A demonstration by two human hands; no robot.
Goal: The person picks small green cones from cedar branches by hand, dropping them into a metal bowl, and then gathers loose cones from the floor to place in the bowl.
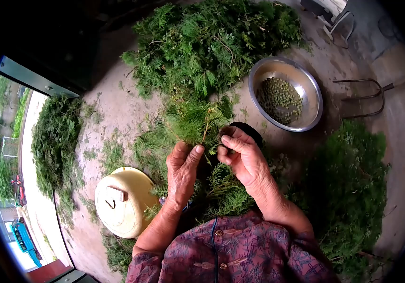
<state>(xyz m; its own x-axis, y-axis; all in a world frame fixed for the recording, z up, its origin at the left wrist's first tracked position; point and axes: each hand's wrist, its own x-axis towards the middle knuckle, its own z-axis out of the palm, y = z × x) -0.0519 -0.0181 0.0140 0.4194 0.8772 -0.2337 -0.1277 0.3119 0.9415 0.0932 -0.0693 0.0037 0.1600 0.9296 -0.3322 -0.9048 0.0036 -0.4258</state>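
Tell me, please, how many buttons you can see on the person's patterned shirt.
2: the upper button sits near the top of the visible shirt, the lower button near the picture's bottom edge. More may be hidden or out of view.

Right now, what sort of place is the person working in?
Probably a farm shed or garage: it has a bare, hard floor, a big heap of green branches and a metal bowl of small green fruits.
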